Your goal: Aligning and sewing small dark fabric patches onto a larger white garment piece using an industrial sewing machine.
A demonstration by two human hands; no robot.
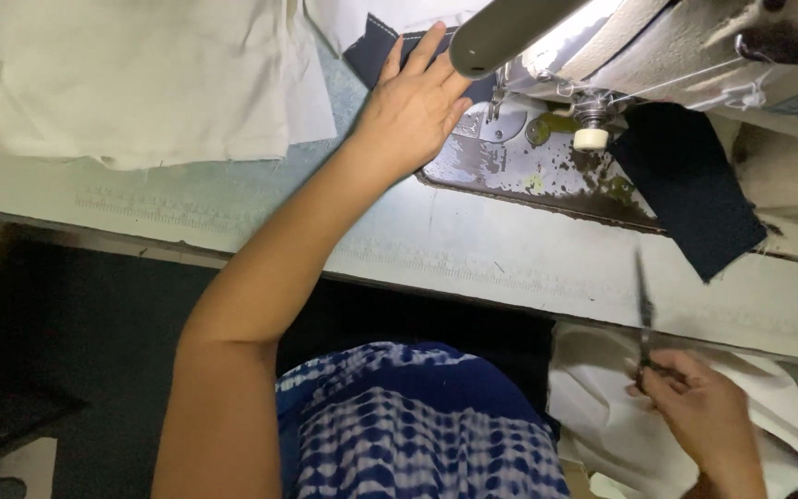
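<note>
Now left hand (415,106) on navy cloth (373,54), right hand (702,407) gripping scissors (644,314)

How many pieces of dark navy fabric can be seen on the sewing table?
2: one navy piece under the left hand, one navy piece right of the needle. More may hide behind the machine.

A pale sewing table (473,249) carries everything. Set into it is a worn metal machine bed (528,176). Left of the bed lies a heap of cream cloth (131,79). A dark navy piece (690,189) lies across the bed's right end, another navy piece (376,51) at its upper left.
</note>
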